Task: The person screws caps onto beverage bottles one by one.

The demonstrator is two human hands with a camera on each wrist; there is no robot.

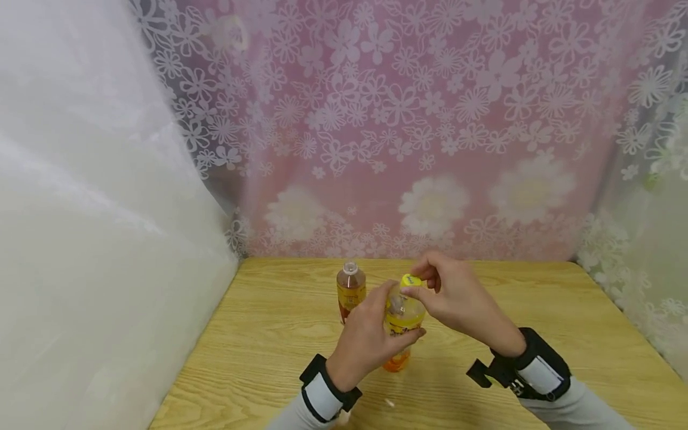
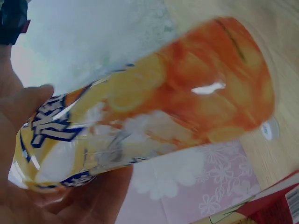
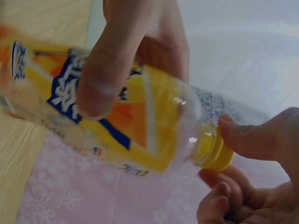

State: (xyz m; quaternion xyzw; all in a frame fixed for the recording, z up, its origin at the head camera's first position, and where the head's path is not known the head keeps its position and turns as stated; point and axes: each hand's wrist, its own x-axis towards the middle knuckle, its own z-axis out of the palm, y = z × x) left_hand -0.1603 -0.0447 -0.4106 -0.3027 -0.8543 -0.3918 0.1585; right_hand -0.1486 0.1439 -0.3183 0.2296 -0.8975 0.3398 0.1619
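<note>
My left hand (image 1: 371,334) is wrapped round the labelled body of a clear plastic drink bottle (image 1: 404,319) with a yellow and orange fruit label. In the left wrist view, the orange lower end of this bottle (image 2: 205,88) points away from the palm. My right hand (image 1: 454,292) pinches the yellow bottle cap (image 3: 219,150) between thumb and fingers; the cap sits at the bottle's neck. Whether the bottle's base touches the table cannot be told. Just beyond the left hand, a second bottle (image 1: 351,286) with brownish-red contents and a yellow label stands upright.
The wood-grain table (image 1: 269,340) runs back to a pink flowered curtain (image 1: 376,119), with a white sheet (image 1: 97,209) along the left. A small white disc (image 2: 270,129) lies on the tabletop. A red printed surface with a barcode (image 2: 293,200) shows at a corner of the left wrist view.
</note>
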